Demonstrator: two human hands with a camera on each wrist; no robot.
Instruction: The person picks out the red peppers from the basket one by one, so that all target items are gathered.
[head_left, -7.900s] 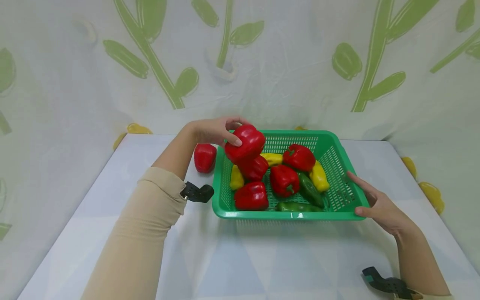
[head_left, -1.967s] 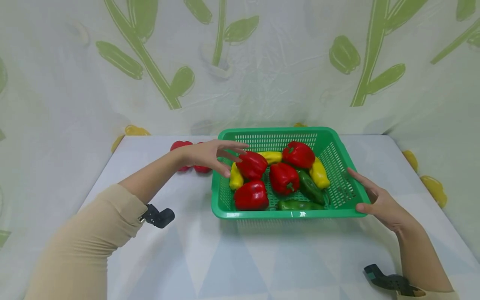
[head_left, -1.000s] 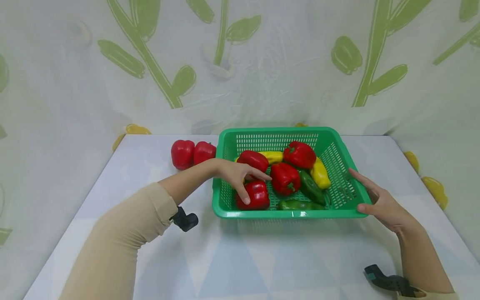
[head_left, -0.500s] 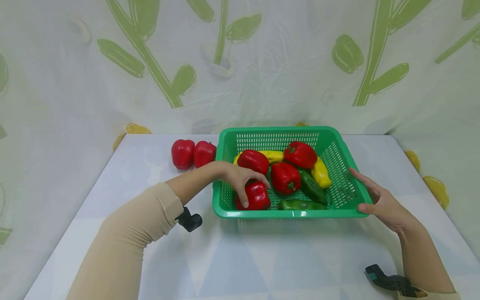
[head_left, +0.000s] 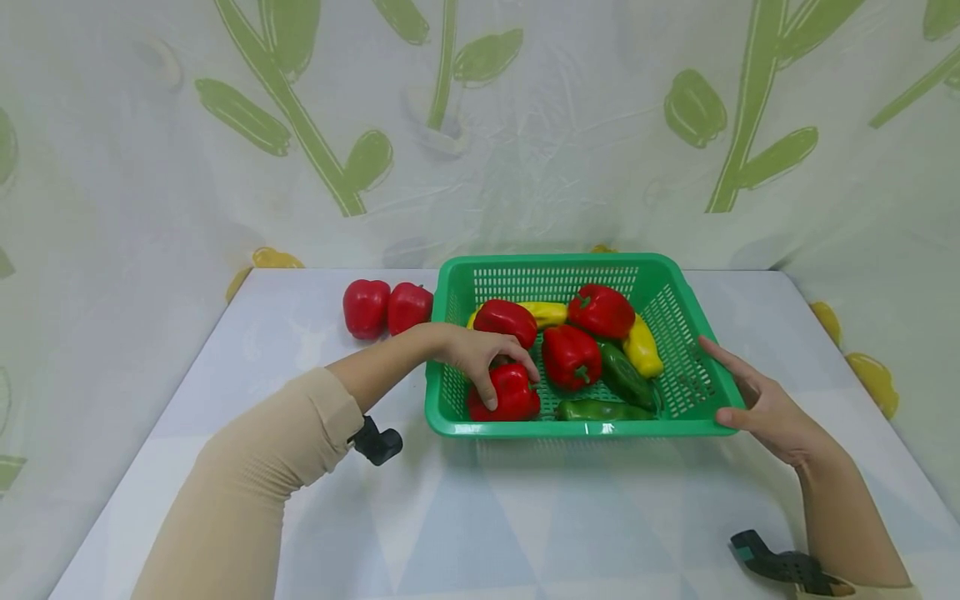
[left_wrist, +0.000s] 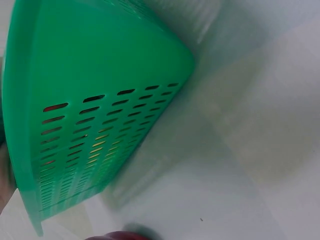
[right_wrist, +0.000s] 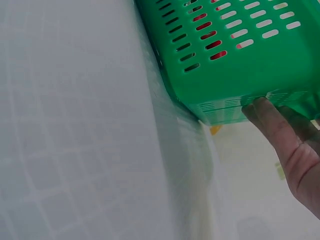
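Note:
In the head view my left hand (head_left: 480,357) grips a red bell pepper (head_left: 513,402) in the front left corner of the green plastic basket (head_left: 555,429). The thumb lies on its near side and the fingers curl over its far side. My right hand (head_left: 765,417) holds the basket by its front right corner, thumb at the rim; the right wrist view shows its fingers (right_wrist: 277,127) against the outside wall. Beside the gripped pepper lie more red bell peppers (head_left: 572,357), a green pepper (head_left: 622,375) and a yellow pepper (head_left: 641,348). In the left wrist view the basket wall hides the left hand's grasp.
Two red bell peppers (head_left: 366,308) stand side by side on the white table (head_left: 360,533), left of the basket. A long green pepper (head_left: 600,410) lies along the basket's front wall. Behind the table hangs a pale curtain (head_left: 570,167) with a plant print.
A red pepper carried earlier by my left hand now stands on the table. That hand has since moved to the front left pepper, gripped and slightly turned it. The right hand has stayed put.

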